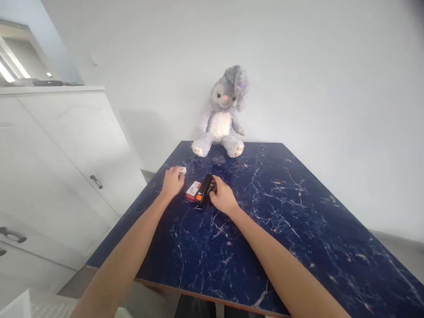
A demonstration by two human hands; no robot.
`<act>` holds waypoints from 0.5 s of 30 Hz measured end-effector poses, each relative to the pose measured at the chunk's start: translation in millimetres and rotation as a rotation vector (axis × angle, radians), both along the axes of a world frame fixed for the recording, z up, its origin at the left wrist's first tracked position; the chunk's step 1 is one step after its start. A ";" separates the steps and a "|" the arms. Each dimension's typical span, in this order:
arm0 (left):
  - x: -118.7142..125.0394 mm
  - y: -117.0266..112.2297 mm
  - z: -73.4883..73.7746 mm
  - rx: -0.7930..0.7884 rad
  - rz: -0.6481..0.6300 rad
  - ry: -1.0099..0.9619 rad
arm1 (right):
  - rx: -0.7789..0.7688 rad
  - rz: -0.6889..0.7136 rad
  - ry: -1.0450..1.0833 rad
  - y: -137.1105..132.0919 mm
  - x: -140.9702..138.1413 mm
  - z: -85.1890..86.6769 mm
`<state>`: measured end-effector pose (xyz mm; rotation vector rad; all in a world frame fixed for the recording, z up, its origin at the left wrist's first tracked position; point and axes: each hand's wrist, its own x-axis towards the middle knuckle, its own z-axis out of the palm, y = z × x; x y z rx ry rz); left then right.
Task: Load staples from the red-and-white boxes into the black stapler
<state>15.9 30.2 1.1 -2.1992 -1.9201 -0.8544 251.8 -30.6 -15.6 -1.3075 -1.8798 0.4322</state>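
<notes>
My left hand [173,181] is closed on a small white box [183,170], which pokes out past the fingertips over the left part of the table. Most of that box is covered by my fingers. With fingers and thumb bent against its right side, my right hand [223,195] grips a black box [206,186] that has an orange patch near its front end. A red and white box [193,191] lies directly left of the black box, between my two hands. Whether those two boxes touch, I cannot tell.
A grey plush toy [221,124] with a pale belly sits at the far edge of the dark blue marbled table [265,216], against a white wall [322,79]. White cabinets [66,144] with dark handles stand on the left.
</notes>
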 end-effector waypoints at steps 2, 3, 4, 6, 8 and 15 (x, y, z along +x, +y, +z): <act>-3.9 11.8 -2.2 0.037 0.055 0.020 | -0.001 -0.002 -0.001 0.2 -0.2 -0.1; -6.0 16.8 -3.1 0.035 0.074 0.019 | -0.001 -0.002 -0.001 0.7 -0.3 -0.4; -8.0 21.1 -3.9 0.017 0.070 0.010 | -0.001 -0.003 -0.001 1.3 -0.4 -0.7; -10.1 26.7 -4.9 -0.034 -0.015 -0.018 | 0.000 -0.007 -0.002 2.5 -0.7 -1.0; -8.1 27.4 -4.2 -0.071 -0.121 -0.059 | -0.002 -0.005 -0.005 3.0 -1.0 -0.4; 18.9 5.1 6.3 -0.372 -0.333 -0.347 | -0.011 0.003 0.002 1.4 -0.5 1.5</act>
